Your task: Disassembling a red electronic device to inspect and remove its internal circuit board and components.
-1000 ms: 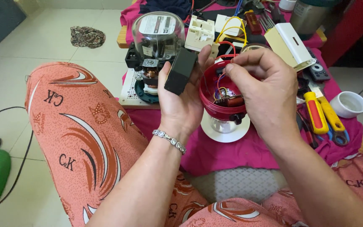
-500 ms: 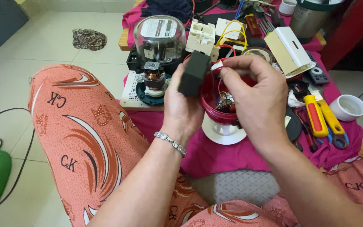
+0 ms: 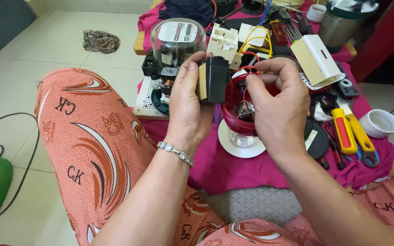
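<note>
— What did the hands have hold of?

— The left hand point(image 3: 190, 107) was clamped on a black block point(image 3: 216, 79). The right hand point(image 3: 277, 102) pinched thin wires at the rim of the red housing point(image 3: 233, 123).

— Where was the housing?

— Between both hands, above a white disc point(image 3: 245, 143) on the pink cloth point(image 3: 233, 168).

— How far along?

— It lay open, motor point(image 3: 245, 109) exposed, wires loose; closing up was seemingly left.

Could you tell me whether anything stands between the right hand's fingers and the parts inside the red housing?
Nothing solid does. The right hand has its fingertips at the open rim of the red housing, with only thin red wires looping there. The left hand holds the black block off to the side, against the rim.
</note>
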